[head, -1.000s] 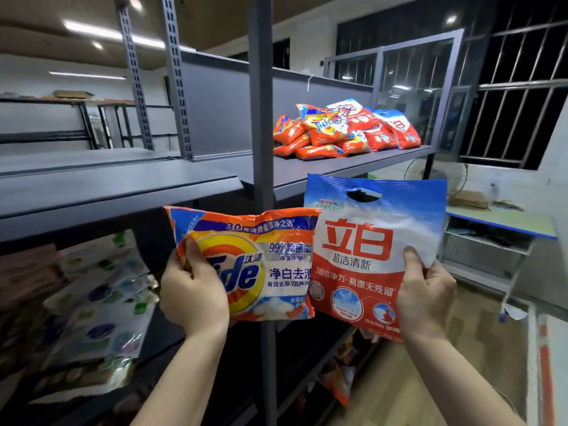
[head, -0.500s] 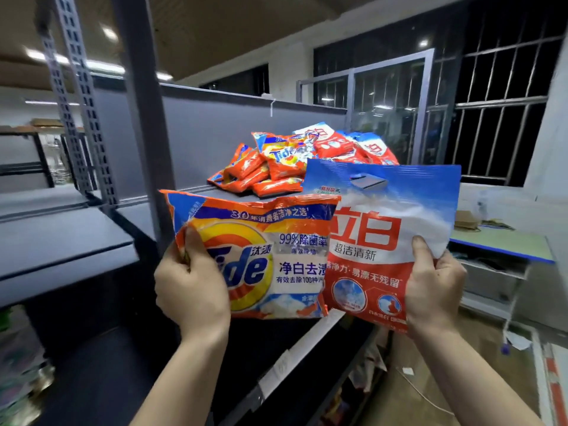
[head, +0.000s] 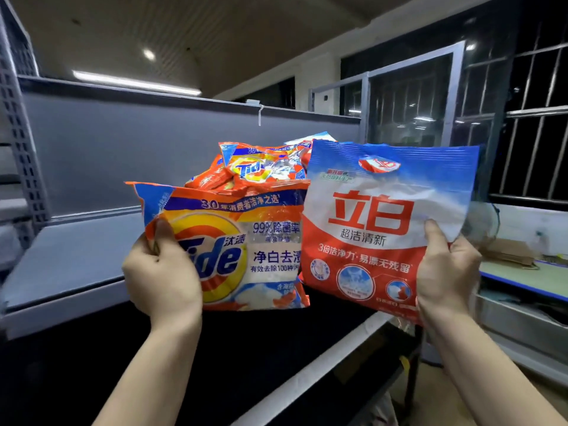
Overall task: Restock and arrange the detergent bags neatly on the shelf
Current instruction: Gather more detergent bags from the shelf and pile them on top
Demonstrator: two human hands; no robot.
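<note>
While the shelf (head: 76, 259) and its heaped detergent pile (head: 255, 170) have drawn nearer, the left hand (head: 159, 272) grips the Tide bag (head: 246, 241); the right hand (head: 445, 272) grips the red-and-blue bag (head: 378, 216); placing looks imminent.

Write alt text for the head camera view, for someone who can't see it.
Two hands hold detergent bags up before a grey shelf: the left hand grips an orange Tide bag, the right hand a blue, white and red Liby bag. Behind them, a loose pile of detergent bags lies on the shelf.
</note>
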